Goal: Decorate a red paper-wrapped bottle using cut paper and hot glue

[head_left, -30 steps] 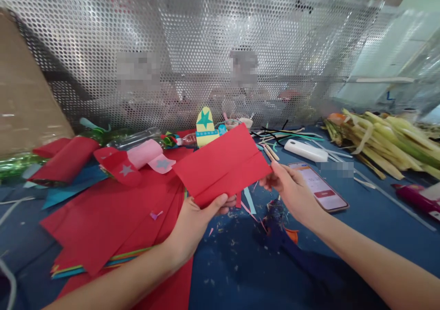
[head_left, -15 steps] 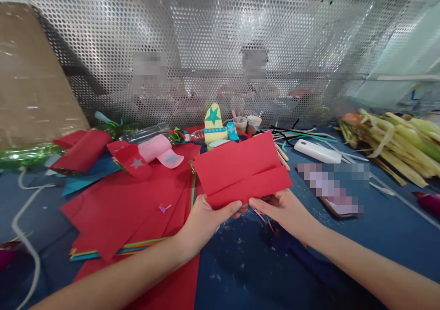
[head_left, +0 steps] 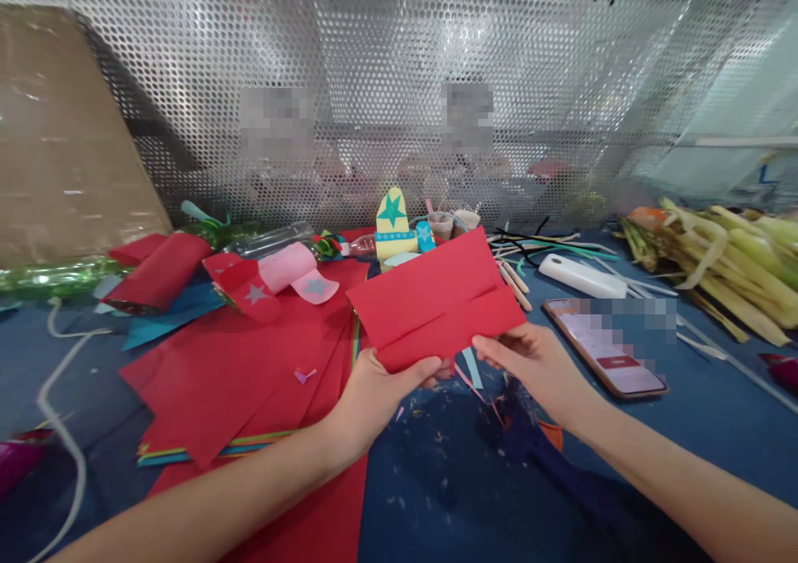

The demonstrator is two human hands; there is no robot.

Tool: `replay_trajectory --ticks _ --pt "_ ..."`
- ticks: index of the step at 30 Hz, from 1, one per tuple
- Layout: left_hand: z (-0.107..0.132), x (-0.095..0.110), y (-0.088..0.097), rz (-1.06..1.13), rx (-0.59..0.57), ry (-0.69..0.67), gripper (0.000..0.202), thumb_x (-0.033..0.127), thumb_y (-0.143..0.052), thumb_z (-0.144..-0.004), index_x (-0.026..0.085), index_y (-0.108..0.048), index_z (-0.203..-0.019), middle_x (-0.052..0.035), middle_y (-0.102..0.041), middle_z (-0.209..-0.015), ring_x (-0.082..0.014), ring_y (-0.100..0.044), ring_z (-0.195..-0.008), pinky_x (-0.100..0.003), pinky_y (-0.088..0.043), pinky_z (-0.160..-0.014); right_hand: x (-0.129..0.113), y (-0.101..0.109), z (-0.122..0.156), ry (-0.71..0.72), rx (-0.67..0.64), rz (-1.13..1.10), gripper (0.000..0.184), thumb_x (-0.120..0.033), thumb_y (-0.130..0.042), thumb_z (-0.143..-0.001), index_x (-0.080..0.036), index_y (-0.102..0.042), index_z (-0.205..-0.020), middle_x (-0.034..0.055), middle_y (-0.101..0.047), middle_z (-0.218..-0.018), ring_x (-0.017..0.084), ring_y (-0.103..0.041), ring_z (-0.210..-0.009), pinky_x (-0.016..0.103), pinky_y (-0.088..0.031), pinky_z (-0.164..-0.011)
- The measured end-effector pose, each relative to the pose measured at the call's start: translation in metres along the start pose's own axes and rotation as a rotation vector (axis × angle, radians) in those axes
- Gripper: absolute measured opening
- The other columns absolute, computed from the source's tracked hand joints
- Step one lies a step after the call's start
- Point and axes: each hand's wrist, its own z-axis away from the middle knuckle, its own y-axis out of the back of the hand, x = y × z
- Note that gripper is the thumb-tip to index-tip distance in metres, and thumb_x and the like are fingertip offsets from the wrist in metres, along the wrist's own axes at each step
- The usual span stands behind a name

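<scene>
A folded sheet of red paper (head_left: 430, 297) is held up above the blue table, tilted with its right side higher. A flap lies folded over along its lower edge. My left hand (head_left: 380, 392) pinches the lower left edge, thumb in front and fingers behind. At the lower right corner my right hand (head_left: 529, 363) grips the same paper between thumb and fingers. To the left lies a stack of red sheets (head_left: 212, 372) with other colours showing at its edge. A small pink scrap (head_left: 304, 376) rests on the stack.
Rolled red paper (head_left: 162, 272), a pink roll (head_left: 287, 268) and a yellow paper shape with a star (head_left: 391, 214) stand behind. On the right lie a phone (head_left: 614, 359), a white glue gun-like object (head_left: 579, 276) and dried husks (head_left: 729, 255). A perforated metal screen (head_left: 374, 72) closes the back.
My right hand has slid right along the paper's lower edge, away from my left thumb. My left hand keeps its hold. The view has shifted slightly.
</scene>
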Motion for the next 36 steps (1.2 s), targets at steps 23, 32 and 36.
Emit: replay_trajectory --ticks 23,32,36 --pt "-0.005 -0.005 0.003 0.049 -0.047 0.016 0.025 0.029 -0.083 -0.063 0.016 -0.073 -0.082 -0.0034 -0.077 -0.077 -0.0153 -0.072 -0.071 -0.02 -0.055 -0.063 0.004 0.001 -0.005 -0.07 -0.116 -0.025 0.027 -0.044 -0.072 -0.07 -0.02 -0.067 -0.057 -0.0004 -0.063 -0.056 0.012 -0.05 -0.053 0.026 -0.04 -0.054" --pt "-0.008 0.002 0.005 0.044 -0.082 0.061 0.026 0.034 -0.081 -0.064 0.014 -0.072 -0.077 -0.0068 -0.077 -0.081 -0.0171 -0.072 -0.082 -0.021 -0.055 -0.072 -0.002 0.015 -0.012 -0.082 -0.001 -0.046 0.026 -0.046 -0.073 -0.067 -0.022 -0.069 -0.059 0.001 -0.067 -0.06 0.012 -0.054 -0.056 0.026 -0.043 -0.057" --pt "-0.01 0.003 0.006 0.066 -0.087 0.033 0.026 0.032 -0.082 -0.064 0.015 -0.063 -0.062 -0.0044 -0.076 -0.075 -0.0167 -0.073 -0.082 -0.02 -0.055 -0.071 -0.003 0.018 -0.017 -0.084 0.029 -0.071 0.025 -0.046 -0.075 -0.062 -0.022 -0.071 -0.059 0.0022 -0.068 -0.06 0.013 -0.054 -0.056 0.027 -0.043 -0.055"
